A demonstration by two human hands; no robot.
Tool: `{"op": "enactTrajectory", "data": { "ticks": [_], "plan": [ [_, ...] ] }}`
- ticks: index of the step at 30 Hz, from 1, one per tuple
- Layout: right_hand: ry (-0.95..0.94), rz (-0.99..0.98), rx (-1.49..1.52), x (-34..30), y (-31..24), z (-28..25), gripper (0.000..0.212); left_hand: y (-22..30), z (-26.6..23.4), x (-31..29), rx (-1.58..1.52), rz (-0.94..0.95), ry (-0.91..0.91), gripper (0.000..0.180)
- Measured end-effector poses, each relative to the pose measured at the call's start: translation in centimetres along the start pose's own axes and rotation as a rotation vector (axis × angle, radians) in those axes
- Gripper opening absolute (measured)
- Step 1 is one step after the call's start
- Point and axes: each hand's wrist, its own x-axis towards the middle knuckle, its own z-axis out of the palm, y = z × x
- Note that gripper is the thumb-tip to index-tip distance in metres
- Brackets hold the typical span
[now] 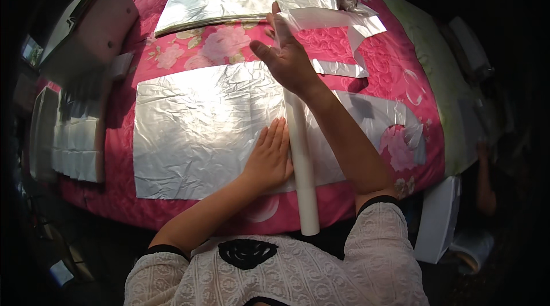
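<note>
A shiny silver plastic bag (pixel 189 128) lies spread across the pink flowered cover in front of me, wrinkled over most of its surface. Its right part has a curved cut-out near the end. A long white tube (pixel 302 174) lies across the bag, its near end sticking out past the cover's front edge. My left hand (pixel 270 154) rests flat on the bag, fingers together and stretched forward beside the tube. My right hand (pixel 286 57) is at the tube's far end, thumb apart and fingers extended; its palm hides that end. Whether it touches the tube I cannot tell.
A flat stack of silver bags (pixel 229 2) lies at the far side, with a loose cut handle part (pixel 366 28) at its right. Folded white packs (pixel 77 145) and a pale box (pixel 109 31) stand at left. Another person's arm (pixel 486 183) shows at right, near a white box (pixel 436 220).
</note>
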Motion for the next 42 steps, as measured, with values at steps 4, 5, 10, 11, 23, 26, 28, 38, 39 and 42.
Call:
{"op": "enactTrajectory", "data": {
  "ticks": [4,5,10,11,23,26,28,38,39,42],
  "plan": [
    [-0.629,-0.001,-0.472,-3.5,0.5,16.2,0.091,-0.3,1.4,-0.4,0.056,0.057,0.211,0.068],
    [-0.692,-0.045,-0.47,-4.8,1.0,19.0,0.092,-1.1,2.4,-0.3,0.139,0.08,0.18,0.067],
    [-0.797,-0.257,-0.492,-6.4,-2.4,21.0,0.089,-1.2,2.7,0.3,0.128,0.118,0.104,0.064],
    [-0.737,-0.301,-0.408,-6.5,-3.3,19.7,0.085,-1.3,2.7,0.1,0.121,0.094,0.111,0.063],
    [-0.381,-0.105,-0.519,-19.3,0.6,-5.8,0.055,-0.2,-0.3,-0.5,-0.209,0.007,0.115,0.076],
    [-0.42,-0.163,-0.542,-19.1,1.0,-3.5,0.061,-1.5,-2.6,-1.6,-0.381,0.011,0.184,0.074],
    [-0.497,-0.164,-0.535,-17.6,-0.3,-0.2,0.062,-3.6,-4.4,-3.3,-0.481,0.006,0.276,0.073],
    [-0.672,-0.395,-0.052,-10.8,-5.3,14.5,0.042,-9.7,-12.7,-20.3,-0.759,-0.591,0.444,0.051],
    [-0.633,-0.433,-0.167,-10.3,-4.0,15.0,0.042,-8.9,-13.2,-21.7,-0.728,-0.626,0.413,0.05],
    [-0.601,-0.565,-0.32,-9.0,-1.4,18.3,0.045,-6.6,-14.3,-24.9,-0.562,-0.686,0.318,0.05]
  ]
}}
